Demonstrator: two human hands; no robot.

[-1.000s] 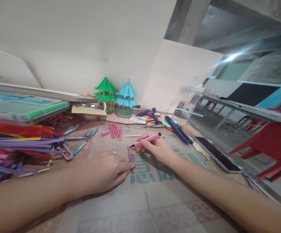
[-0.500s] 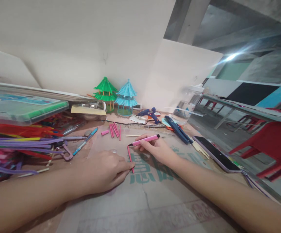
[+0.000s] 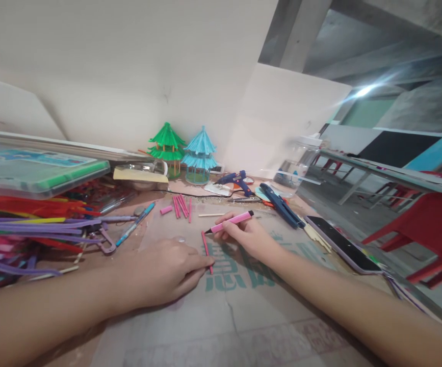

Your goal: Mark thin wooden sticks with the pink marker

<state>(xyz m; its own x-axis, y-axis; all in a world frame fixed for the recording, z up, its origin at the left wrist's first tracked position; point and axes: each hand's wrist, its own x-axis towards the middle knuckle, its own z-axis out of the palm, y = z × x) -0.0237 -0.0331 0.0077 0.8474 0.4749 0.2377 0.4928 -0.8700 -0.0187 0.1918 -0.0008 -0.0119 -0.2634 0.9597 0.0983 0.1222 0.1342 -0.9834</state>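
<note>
A thin pink stick (image 3: 206, 247) lies on the translucent sheet in front of me. My left hand (image 3: 171, 267) rests on the sheet with its fingers mostly curled, the index fingertip pressing the stick's near end. In my right hand (image 3: 243, 234) is a pink marker (image 3: 230, 223), uncapped, its black tip close to the stick's far end. Farther back lie a pink marker cap (image 3: 165, 209) and several pink sticks (image 3: 181, 206). One plain pale stick (image 3: 211, 215) is just beyond the marker.
Green (image 3: 166, 142) and blue (image 3: 200, 155) pagoda models stand by the wall. A glue gun (image 3: 238, 181), blue-handled cutters (image 3: 280, 205) and a phone (image 3: 342, 244) are right of them. Pipe cleaners (image 3: 33, 227) and a blue pen (image 3: 135, 224) lie left.
The marker tip has shifted slightly right, off the stick's far end. My left hand still presses the stick's near end. The whole view has shifted very slightly.
</note>
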